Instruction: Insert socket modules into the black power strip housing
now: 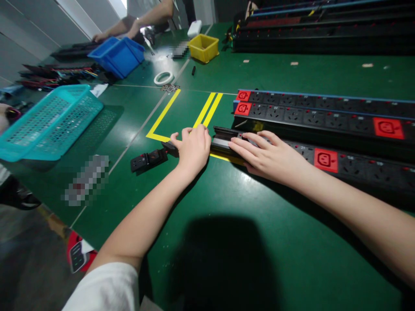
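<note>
A long black power strip [353,170] with a red socket lies on the green table, its bare channel end pointing left. My right hand [272,155] rests over that end, fingers stretched across the top and thumb along the near side, holding the strip. Just left of the end, my left hand [194,147] is closed with curled fingers around a black plastic piece [171,149] that sticks out on its left. What lies under the palm is hidden. A small black module [148,160] sits beside that piece; whether they are joined I cannot tell.
Two more power strips [285,113] lie behind mine. Yellow tape [207,110] marks the green table [201,242]. A turquoise basket [52,121], blue bin [118,56], yellow bin [204,48] and tape roll [164,78] stand beyond. Another person's arms [139,23] work at the far side.
</note>
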The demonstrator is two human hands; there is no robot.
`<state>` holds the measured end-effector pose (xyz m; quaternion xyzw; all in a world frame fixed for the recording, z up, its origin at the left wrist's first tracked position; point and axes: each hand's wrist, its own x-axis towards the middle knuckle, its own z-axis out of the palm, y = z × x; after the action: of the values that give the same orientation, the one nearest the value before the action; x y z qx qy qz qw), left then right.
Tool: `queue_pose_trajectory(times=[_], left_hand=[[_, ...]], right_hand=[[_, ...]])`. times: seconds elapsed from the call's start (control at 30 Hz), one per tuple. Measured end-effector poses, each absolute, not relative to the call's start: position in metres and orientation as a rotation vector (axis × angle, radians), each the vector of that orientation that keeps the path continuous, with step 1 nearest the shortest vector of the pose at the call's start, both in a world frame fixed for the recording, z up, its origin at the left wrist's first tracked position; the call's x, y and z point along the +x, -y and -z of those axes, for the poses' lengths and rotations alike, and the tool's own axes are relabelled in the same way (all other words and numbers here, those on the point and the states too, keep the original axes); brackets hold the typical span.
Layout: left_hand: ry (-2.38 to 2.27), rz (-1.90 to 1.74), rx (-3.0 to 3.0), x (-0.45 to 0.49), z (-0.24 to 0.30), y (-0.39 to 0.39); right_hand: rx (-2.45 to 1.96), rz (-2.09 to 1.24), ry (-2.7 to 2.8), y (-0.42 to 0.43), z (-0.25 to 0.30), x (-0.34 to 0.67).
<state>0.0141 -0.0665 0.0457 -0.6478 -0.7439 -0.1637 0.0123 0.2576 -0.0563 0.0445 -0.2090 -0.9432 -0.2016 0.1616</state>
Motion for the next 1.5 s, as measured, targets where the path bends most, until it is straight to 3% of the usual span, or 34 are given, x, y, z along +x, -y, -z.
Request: queue_pose_trajectory(times=[0.33,1.5], left_hand=[[2.427,0.21,-1.962,0.02,-0.056,0.069],[2.15,0.428,-2.053,0.002,-0.033,0.063]], right_hand=[[-0.608,0.58,2.693,0.058,-0.046,0.257],[-0.646,0.917,2.633,0.065,-0.053,0.256]])
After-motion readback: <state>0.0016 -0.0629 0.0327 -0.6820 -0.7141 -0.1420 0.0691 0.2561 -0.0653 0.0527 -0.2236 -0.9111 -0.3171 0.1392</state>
